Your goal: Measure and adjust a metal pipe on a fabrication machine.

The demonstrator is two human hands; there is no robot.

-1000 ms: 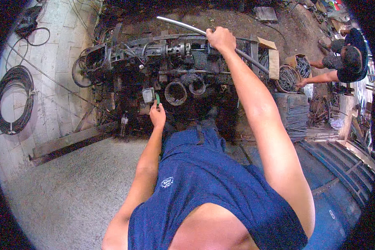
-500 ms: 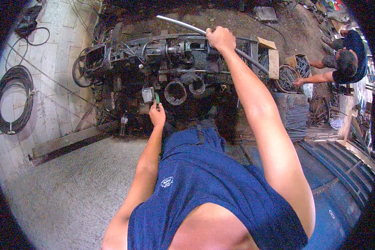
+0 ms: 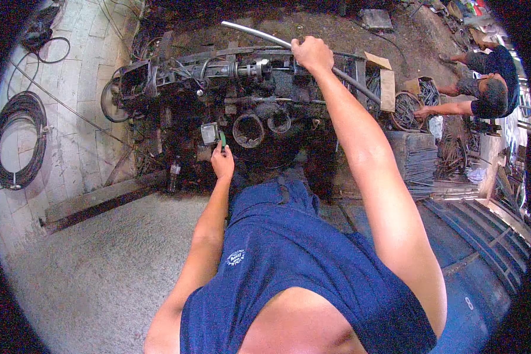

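Observation:
My right hand [image 3: 312, 56] is wrapped round a long metal bar [image 3: 357, 87] that slants across the far side of a dark, greasy machine [image 3: 186, 72]. The bar's bright end reaches up and left past the hand. My left hand [image 3: 222, 162] is closed at the near side of the machine, its fingertips on a small green handle [image 3: 222, 140]. Right beside that handle is a grey box [image 3: 209, 133] with a pale face. Two round, open metal rings [image 3: 248, 131] sit to the right of the left hand. A shaft with collars [image 3: 251, 69] runs along the machine.
At the right, a co-worker [image 3: 491, 94] bends with one hand in a round basket of metal pieces [image 3: 406, 111]. A bundle of rods [image 3: 420, 168] lies below it. A coil of black cable [image 3: 19, 141] rests on the left floor, and a bottle [image 3: 174, 174] stands near the machine.
My hands have stayed in place. A collar on the machine's shaft looks different, showing a brighter face. The co-worker has shifted slightly, with the hand still at the basket.

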